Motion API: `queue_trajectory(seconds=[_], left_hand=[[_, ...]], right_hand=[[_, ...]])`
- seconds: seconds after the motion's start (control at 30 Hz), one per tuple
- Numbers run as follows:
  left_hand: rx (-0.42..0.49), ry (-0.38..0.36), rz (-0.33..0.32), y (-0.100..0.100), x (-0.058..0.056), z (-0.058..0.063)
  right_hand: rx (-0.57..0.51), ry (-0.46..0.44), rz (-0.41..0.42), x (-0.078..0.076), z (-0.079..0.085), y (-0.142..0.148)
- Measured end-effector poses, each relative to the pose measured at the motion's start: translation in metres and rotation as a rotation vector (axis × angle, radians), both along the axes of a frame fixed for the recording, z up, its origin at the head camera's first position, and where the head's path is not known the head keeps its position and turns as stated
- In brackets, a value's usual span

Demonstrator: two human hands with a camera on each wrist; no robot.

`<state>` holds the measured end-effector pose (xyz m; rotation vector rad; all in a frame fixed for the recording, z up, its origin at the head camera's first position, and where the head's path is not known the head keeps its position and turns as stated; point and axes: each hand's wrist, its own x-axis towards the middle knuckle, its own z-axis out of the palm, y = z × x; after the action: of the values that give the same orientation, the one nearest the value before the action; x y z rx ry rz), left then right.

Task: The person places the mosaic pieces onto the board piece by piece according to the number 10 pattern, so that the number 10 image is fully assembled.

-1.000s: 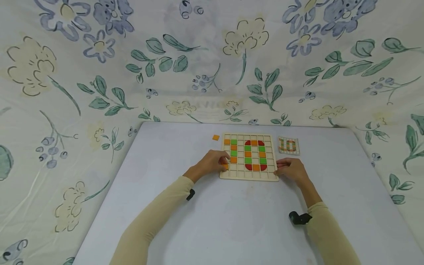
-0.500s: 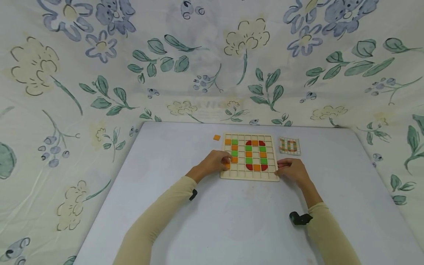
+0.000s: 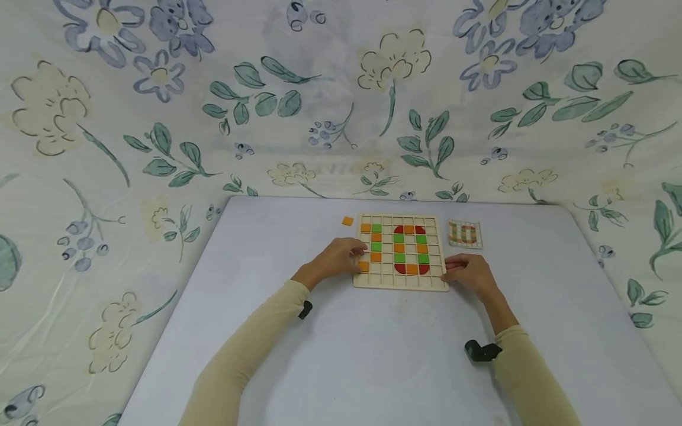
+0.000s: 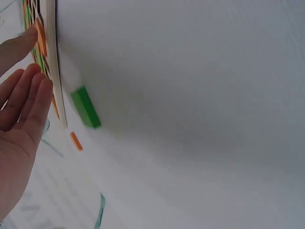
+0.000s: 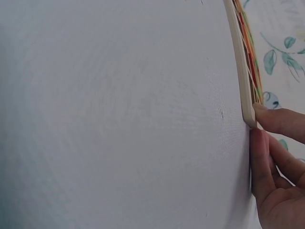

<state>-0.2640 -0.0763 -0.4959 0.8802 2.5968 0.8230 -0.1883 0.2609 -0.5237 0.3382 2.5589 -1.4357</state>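
Note:
A pale wooden grid board [image 3: 390,281] lies on the table, with orange, green and red tiles set in its cells. My left hand [image 3: 338,258] is at the board's left edge, thumb and fingers apart with nothing between them. Close to its thumb, an orange tile [image 3: 364,267] sits in a lower left cell. In the left wrist view a green block [image 4: 86,107] lies on the table beside the board; the hand hides it in the head view. My right hand [image 3: 469,272] grips the board's near right corner, thumb [image 5: 279,121] on top and fingers against the side.
A loose orange tile [image 3: 347,220] lies beyond the board's far left corner. Right of the board is a small printed pattern card [image 3: 465,234]. The white table [image 3: 373,367] ends at a flowered cloth [image 3: 341,171] behind.
My left hand has lifted and drawn slightly left, its fingers off the orange tile, which now shows more fully in its cell. My right hand keeps its grip on the board.

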Motion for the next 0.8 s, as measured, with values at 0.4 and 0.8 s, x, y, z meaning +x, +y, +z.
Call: queue_trajectory(seconds=[0.4,0.8], left_hand=[[-0.14,-0.027,0.075,-0.046,-0.004,0.011],[-0.183,0.043,-0.082,-0.05,-0.008,0.002]], right_hand=[[0.015,-0.002,0.019,-0.001,0.003,0.0],[0.012,-0.011,0.015,-0.001,0.003,0.0]])
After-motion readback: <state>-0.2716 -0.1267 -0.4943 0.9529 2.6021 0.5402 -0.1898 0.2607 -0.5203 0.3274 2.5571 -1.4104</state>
